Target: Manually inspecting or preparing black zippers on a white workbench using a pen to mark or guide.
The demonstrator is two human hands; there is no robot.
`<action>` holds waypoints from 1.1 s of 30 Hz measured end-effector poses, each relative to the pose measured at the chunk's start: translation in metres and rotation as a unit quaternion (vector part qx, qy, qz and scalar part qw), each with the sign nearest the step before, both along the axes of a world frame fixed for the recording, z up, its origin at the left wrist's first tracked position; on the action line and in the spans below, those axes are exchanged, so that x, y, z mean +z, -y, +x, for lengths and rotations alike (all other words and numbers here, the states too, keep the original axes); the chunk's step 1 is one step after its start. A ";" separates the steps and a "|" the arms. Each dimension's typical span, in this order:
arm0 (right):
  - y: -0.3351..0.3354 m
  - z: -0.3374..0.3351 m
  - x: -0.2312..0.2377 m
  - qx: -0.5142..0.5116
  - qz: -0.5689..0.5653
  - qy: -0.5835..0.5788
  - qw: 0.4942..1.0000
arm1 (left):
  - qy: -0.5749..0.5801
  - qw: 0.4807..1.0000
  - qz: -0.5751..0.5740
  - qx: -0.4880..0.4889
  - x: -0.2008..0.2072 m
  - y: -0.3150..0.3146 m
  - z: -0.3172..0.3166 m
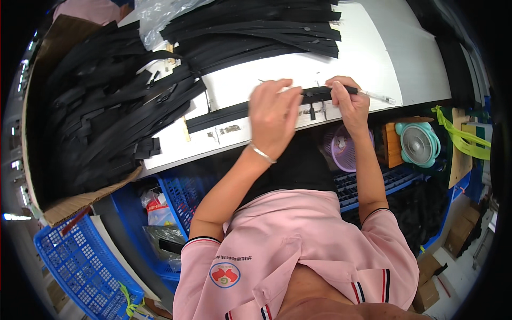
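A long black fabric strip (218,117) lies along the near edge of the white board, passing under both my hands. My left hand (274,114) is over its middle, slightly blurred, fingers loosely bent and apart, with nothing visible in them. My right hand (350,104) is closed around a pen (378,97) with a clear barrel and a dark end, and its fingertips are at the strip's right end. A small dark round piece (308,94) shows on the strip between my hands. Just below it, a short black tab (313,112) hangs over the board.
Many black strips (256,40) lie stacked at the back of the white board (362,58). More fill a cardboard box (32,112) on the left. Under the table edge are a purple basket (343,149), a turquoise fan (420,144) and blue crates (80,266).
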State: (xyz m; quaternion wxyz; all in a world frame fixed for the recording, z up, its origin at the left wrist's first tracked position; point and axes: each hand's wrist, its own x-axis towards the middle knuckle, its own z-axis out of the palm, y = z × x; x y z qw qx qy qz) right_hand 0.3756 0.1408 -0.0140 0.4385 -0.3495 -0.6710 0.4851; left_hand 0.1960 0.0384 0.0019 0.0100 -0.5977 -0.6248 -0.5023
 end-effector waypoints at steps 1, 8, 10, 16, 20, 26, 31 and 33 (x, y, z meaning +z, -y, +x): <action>0.000 -0.001 0.000 0.006 -0.013 0.000 1.000 | 0.004 0.999 0.009 0.035 0.002 0.005 -0.014; 0.001 -0.012 0.004 0.012 0.167 0.194 0.967 | -0.234 0.949 -0.089 0.190 0.009 -0.009 -0.181; 0.000 -0.015 0.006 0.014 0.303 0.283 0.910 | -0.297 0.933 -0.132 0.155 0.009 -0.016 -0.206; -0.019 -0.041 0.003 -0.039 0.333 0.294 0.895 | -0.302 0.938 -0.067 0.156 0.034 -0.009 -0.219; -0.034 -0.053 0.003 -0.070 0.289 0.259 0.919 | -0.214 0.973 -0.058 0.071 0.036 0.013 -0.160; -0.010 -0.037 0.017 -0.120 0.036 0.046 0.991 | -0.168 0.981 -0.097 -0.019 -0.005 0.021 -0.064; 0.047 -0.006 0.019 -0.152 0.274 0.187 0.931 | -0.187 0.977 -0.105 0.005 -0.017 0.022 -0.047; 0.062 -0.007 0.013 -0.127 0.342 0.269 0.891 | -0.200 0.974 -0.109 -0.005 -0.018 0.023 -0.043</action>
